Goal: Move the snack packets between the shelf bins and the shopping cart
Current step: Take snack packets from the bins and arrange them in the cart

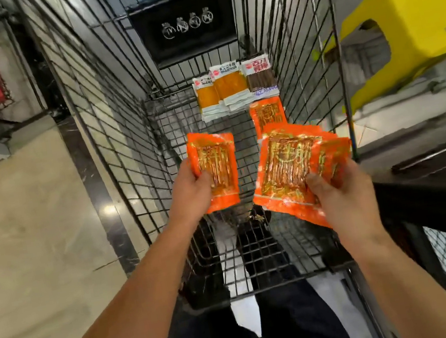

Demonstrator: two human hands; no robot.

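Head view: above the shopping cart (pixel 105 106), your left hand (pixel 190 192) grips one orange packet (pixel 215 167). Your right hand (pixel 338 193) clutches a fanned orange stack (pixel 288 163); yellow packets (pixel 220 92) lie at its far end.

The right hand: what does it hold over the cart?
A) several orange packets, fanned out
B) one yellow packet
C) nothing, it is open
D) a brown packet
A: the right hand grips a fanned bunch of orange packets above the cart, with more than one packet edge showing; the yellow packets and the brown packet lie on the cart floor.
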